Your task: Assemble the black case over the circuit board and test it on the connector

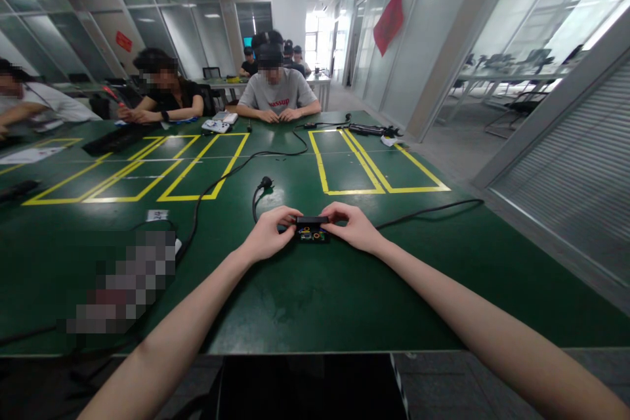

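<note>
Glass partitions [172, 33] at 11 o'clock; next in size, a green surface [256, 315] with yellow tape [354, 192] towards 10 and 1 o'clock. Nearer, left hand [267, 233] at 9 o'clock and right hand [353, 227] at 3, each grip pinching, thumb against fingers, one end of a small black casing [312, 220] at mid-surface, with a plug [266, 182] at 11. Resting or raised: cannot tell. In judgement, for sound handling: match pressure at both ends, hold level, avoid twisting, keep fingertips off the exposed circuit board [310, 235]. Long axis of casing: crosswise, 9 to 3 o'clock. Uncovered, board-bearing side towards 6; plain black strip along 12. Strip joined or separate: cannot tell.
</note>
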`<action>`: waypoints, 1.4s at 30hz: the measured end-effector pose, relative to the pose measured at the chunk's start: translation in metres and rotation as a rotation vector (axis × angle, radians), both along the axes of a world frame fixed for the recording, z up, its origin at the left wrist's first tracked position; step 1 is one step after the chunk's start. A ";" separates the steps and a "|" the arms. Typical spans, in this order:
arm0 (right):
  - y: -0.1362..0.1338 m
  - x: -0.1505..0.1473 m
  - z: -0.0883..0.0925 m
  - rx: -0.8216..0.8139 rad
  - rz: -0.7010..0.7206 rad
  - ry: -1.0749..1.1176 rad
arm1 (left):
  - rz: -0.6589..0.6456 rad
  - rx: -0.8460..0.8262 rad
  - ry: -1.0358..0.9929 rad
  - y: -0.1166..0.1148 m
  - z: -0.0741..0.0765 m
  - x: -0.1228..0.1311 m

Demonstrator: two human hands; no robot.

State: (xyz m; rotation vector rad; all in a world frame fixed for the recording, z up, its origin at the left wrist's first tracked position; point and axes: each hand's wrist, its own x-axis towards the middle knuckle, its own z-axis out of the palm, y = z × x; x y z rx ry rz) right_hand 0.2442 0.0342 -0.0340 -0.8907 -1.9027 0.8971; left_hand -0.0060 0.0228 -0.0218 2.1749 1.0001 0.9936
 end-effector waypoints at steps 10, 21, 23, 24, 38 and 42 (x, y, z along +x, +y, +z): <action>-0.004 0.005 0.006 0.251 0.148 -0.231 | -0.037 0.218 0.397 -0.011 0.005 0.005; -0.010 -0.001 0.012 0.451 0.079 -0.684 | -0.023 0.232 0.502 -0.010 0.006 0.010; -0.008 -0.003 0.010 0.511 0.068 -0.748 | -0.021 0.238 0.490 -0.010 0.006 0.011; -0.007 -0.003 0.009 0.539 0.064 -0.774 | -0.028 0.257 0.506 -0.009 0.006 0.011; -0.006 0.001 0.006 0.789 0.027 -0.792 | 0.006 0.478 0.609 -0.010 0.004 0.012; -0.003 0.004 0.007 0.792 0.055 -0.710 | 0.030 0.460 0.609 -0.010 0.003 0.015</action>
